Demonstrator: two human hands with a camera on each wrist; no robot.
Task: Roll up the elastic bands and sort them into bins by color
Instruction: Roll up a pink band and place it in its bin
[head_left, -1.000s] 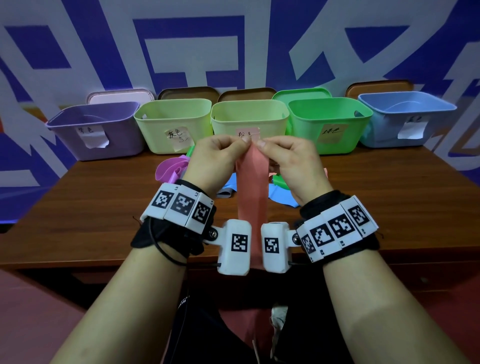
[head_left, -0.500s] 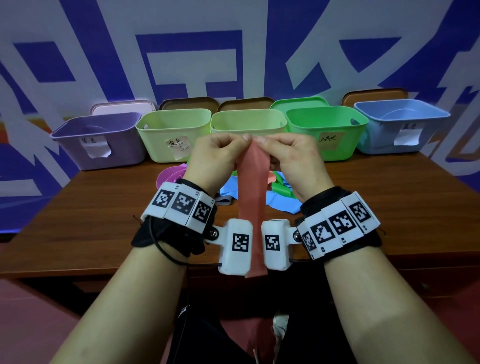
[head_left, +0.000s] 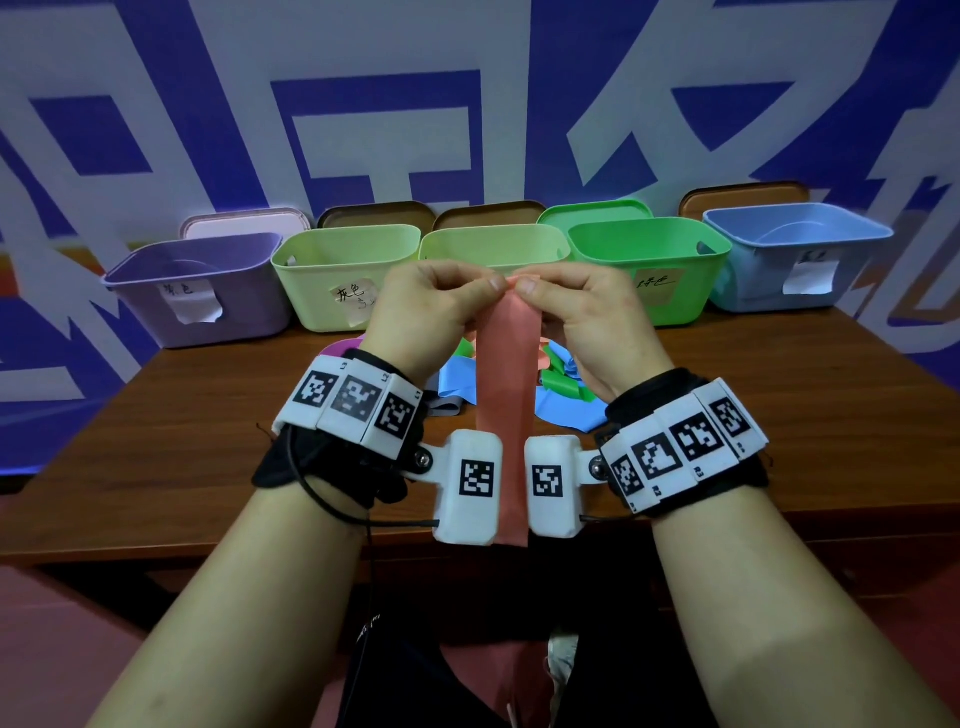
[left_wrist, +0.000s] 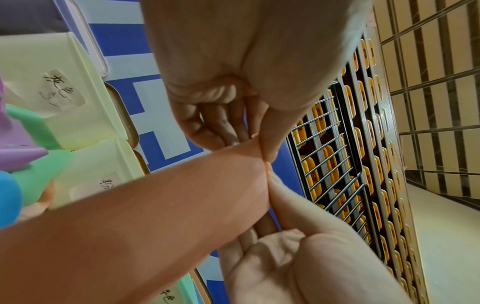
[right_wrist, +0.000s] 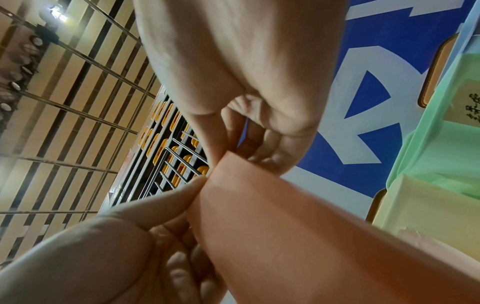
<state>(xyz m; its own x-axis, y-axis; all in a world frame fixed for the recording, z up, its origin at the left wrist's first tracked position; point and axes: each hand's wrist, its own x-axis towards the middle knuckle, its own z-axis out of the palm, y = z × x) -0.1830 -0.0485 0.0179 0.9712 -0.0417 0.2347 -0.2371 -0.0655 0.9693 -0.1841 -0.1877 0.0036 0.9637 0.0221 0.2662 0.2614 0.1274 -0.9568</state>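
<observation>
Between our two wrists, nearest to us, the free end of a salmon-pink elastic band (head_left: 506, 395) hangs down flat past the two white marker blocks on our wristbands. Its top edge is up at our fingertips: our left hand (head_left: 431, 312) and our right hand (head_left: 587, 317) each pinch that edge between thumb and forefinger, the two pinches touching one another, the other fingers curled into the palms. The wrist views show the same grip from below, thumbs meeting at the band's top edge (left_wrist: 265, 164).

Just beyond and below our hands, on the wooden bench (head_left: 182, 431), lies a loose heap of more bands (head_left: 563, 379): we see blue, green, pink and a purple one to the left, too tangled for us to count.

Farther off, along the back of the bench, stand five bins in a row: one purple bin (head_left: 208, 291) far left of our hands, two pale yellow-green bins (head_left: 332, 280) behind our left hand and straight ahead, one bright green bin (head_left: 670, 260) behind our right hand, and one light blue bin (head_left: 800, 254) far right. Each visible front carries a paper label with handwritten Chinese characters; we cannot read them with certainty. Five lids lean against the blue and white wall behind the bins.
</observation>
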